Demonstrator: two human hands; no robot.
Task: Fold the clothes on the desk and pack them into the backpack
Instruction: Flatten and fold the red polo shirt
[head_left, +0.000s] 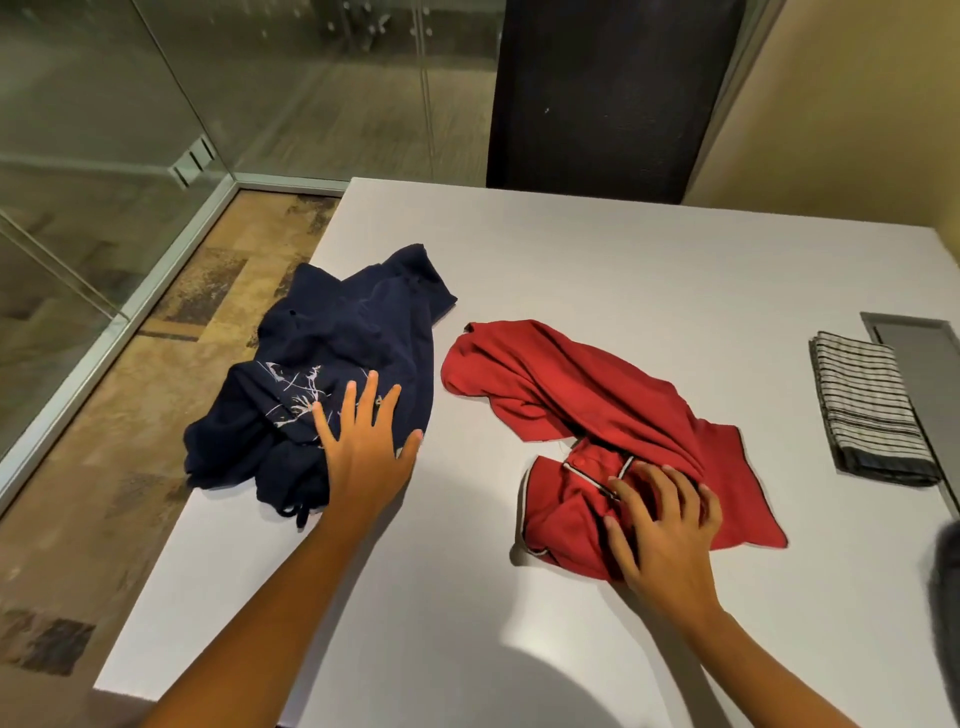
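1. We see both garments lying unfolded on the white flat-topped desk (571, 249). The crumpled navy blue cloth garment with a white print (332, 364) is on the left and the crumpled red cloth garment with pale-piped edges (613, 410) on the right, with bare desk between them.
2. Left hand (363, 447) is flat with fingers straight and spread, resting on the navy garment's near right edge and grasping nothing.
3. Right hand (667, 525) is on the red garment's near end with fingers bent and splayed. We cannot tell if they pinch fabric.
4. The red garment's long axis runs diagonally, far-left to near-right, and the right hand sits at the near end. We judge it needs spreading flat before any fold.
5. We see no backpack we can identify — a dark fuzzy shape (946, 597) is cut off at the right edge. A folded grey-and-white checked cloth (872, 410) lies far right, apart from the red garment. Sleeves are lost in the bunching.
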